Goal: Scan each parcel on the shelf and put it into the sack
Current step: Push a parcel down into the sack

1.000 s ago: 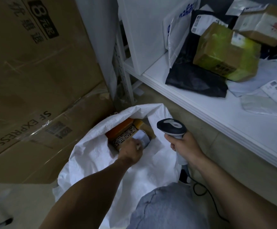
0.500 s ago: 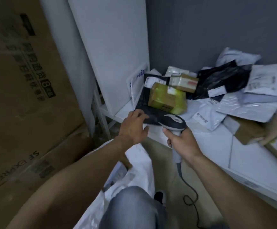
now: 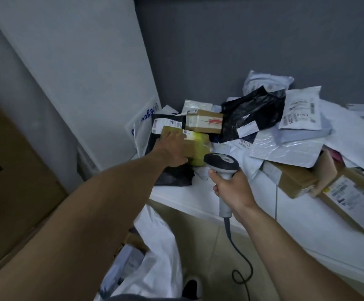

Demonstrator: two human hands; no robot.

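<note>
Parcel pick-up at the left end of the shelf. Left hand reaches across the near shelf edge and lies over the yellow-taped box, fingers spread along its top and thumb hooked against its near face. This spanning grip suits a rigid box too broad to pinch. The box rests on a black poly bag, just in front of a small brown carton and close to the white upright panel at the left. It appears not yet lifted, though the contact beneath it is hidden.

Right hand is wrapped round the handle of the scanner, whose head sits just right of the box and nearer the viewer. Held there, it can probably read the label on the box top once the parcel is turned toward it. The scanner's cable hangs slack toward the floor.

Sack stands open on the floor below the near shelf edge, under the left forearm, which keeps the drop short. Parcels already lie inside it.

To the right, mailers and flat cartons lie heaped and overlapping, well apart from either hand. Much of the task is judged to remain.
</note>
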